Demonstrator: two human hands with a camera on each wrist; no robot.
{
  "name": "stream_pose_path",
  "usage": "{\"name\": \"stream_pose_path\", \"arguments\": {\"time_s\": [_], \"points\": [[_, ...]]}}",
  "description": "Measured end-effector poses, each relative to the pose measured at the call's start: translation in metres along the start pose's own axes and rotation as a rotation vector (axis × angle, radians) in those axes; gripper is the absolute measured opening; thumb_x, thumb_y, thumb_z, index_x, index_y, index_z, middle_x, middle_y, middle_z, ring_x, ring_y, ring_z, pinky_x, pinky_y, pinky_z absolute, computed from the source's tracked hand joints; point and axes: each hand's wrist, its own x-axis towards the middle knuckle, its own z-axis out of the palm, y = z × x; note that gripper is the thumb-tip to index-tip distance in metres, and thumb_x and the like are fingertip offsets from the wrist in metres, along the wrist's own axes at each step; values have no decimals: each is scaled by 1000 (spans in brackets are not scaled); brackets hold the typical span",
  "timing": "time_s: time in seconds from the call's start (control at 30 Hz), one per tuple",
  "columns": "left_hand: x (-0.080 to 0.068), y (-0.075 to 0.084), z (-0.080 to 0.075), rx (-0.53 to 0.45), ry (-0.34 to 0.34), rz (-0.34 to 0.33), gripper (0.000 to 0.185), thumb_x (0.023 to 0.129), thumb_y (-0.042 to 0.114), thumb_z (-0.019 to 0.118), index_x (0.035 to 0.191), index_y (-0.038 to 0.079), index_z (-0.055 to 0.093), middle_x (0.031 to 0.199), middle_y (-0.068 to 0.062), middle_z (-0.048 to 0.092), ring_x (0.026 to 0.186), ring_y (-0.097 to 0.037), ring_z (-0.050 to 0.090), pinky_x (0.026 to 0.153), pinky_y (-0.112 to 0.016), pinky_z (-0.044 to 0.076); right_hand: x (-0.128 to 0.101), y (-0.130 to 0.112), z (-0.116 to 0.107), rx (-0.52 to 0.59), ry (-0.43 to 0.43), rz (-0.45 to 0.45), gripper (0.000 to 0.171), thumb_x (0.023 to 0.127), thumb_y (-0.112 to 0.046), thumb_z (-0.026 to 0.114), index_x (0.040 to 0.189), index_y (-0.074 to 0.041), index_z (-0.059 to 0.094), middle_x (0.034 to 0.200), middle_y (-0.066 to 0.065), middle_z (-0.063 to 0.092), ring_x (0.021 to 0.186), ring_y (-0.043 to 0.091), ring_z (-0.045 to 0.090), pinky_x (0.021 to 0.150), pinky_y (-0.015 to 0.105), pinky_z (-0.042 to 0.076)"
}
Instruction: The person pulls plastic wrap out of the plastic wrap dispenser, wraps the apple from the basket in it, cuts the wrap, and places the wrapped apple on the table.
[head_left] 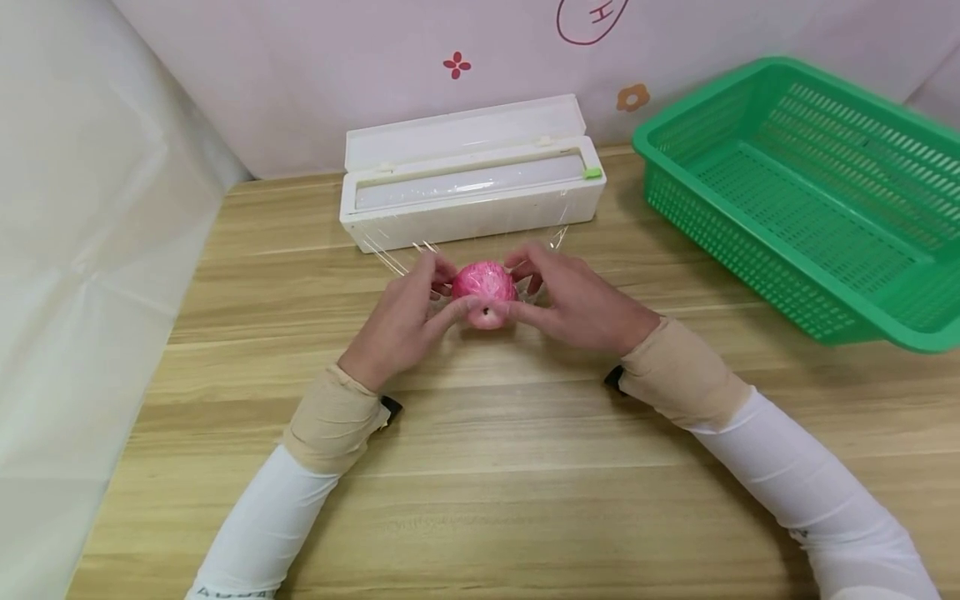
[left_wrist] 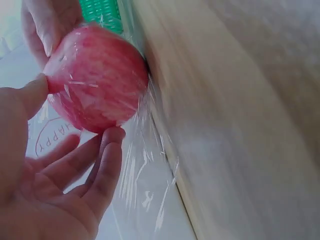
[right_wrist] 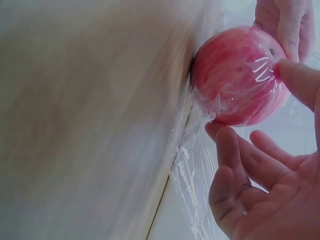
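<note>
A pinkish-red apple [head_left: 483, 282] with a small dark spot sits on the wooden table, clear cling film [left_wrist: 145, 185] drawn tight over its skin. My left hand [head_left: 401, 321] grips it from the left, with the thumb near the dark spot and fingertips against the lower side. From the right, my right hand [head_left: 585, 304] holds it the same way, thumb close to the other thumb. Wrinkled film [right_wrist: 192, 180] trails off beyond the apple in the right wrist view. In the head view, film strands stretch from the hands toward the white dispenser box [head_left: 480, 212].
The dispenser's lid [head_left: 465, 129] stands open at the back, showing the film roll [head_left: 472, 182] and a green slider [head_left: 592, 173]. A green slotted basket [head_left: 750, 287] occupies the right side. Behind the table [head_left: 480, 500] hangs a pale sheet [head_left: 337, 75] with drawn flowers.
</note>
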Motion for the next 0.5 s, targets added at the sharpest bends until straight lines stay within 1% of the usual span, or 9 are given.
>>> {"name": "stream_pose_path", "arguments": {"time_s": [0.07, 0.13, 0.23, 0.3, 0.37, 0.43, 0.5], "points": [[0, 0, 1, 4, 14, 6, 39, 103, 34, 70, 128, 8, 56, 125, -9, 69, 114, -24, 72, 101, -40, 61, 0, 0, 0, 14, 12, 3, 51, 100, -42, 72, 138, -13, 54, 128, 2, 67, 107, 19, 68, 92, 40, 60], [0, 0, 2, 22, 36, 22, 38, 103, 33, 71, 128, 8, 60, 125, -9, 67, 113, -25, 72, 100, -39, 61, 1, 0, 1, 14, 22, 4, 48, 102, -41, 70, 138, -13, 56, 128, 2, 68, 108, 19, 68, 92, 40, 60], [-2, 1, 3, 73, 65, 37, 45, 102, 35, 72, 136, 7, 63, 127, -11, 62, 112, -26, 70, 100, -40, 60, 3, -1, 2, 26, 30, 27, 47, 104, -42, 67, 140, -14, 56, 128, 1, 68, 110, 19, 68, 94, 40, 60], [-2, 2, 3, 107, 63, 34, 54, 99, 37, 75, 142, 7, 62, 129, -11, 60, 112, -27, 68, 100, -41, 59, 5, 0, 2, 44, 33, 49, 46, 105, -42, 64, 142, -14, 56, 128, 2, 68, 112, 19, 67, 96, 41, 59], [-2, 3, 4, 131, 47, 28, 66, 95, 36, 80, 149, 6, 56, 134, -12, 60, 114, -28, 66, 102, -42, 58, 7, 1, 2, 64, 40, 71, 45, 106, -41, 63, 143, -16, 56, 127, 2, 69, 113, 19, 67, 97, 41, 58], [-2, 3, 4, 142, 34, 24, 82, 90, 30, 86, 157, 5, 45, 137, -12, 61, 119, -29, 65, 108, -45, 55, 9, 2, 3, 79, 51, 87, 43, 107, -40, 61, 142, -16, 58, 126, 2, 70, 113, 19, 67, 98, 41, 58], [-1, 3, 5, 133, 35, 25, 96, 86, 23, 90, 162, 6, 34, 137, -14, 62, 122, -30, 67, 111, -47, 53, 11, 1, 3, 87, 65, 103, 42, 108, -41, 59, 142, -17, 59, 124, 2, 71, 111, 19, 67, 97, 40, 57]]}}
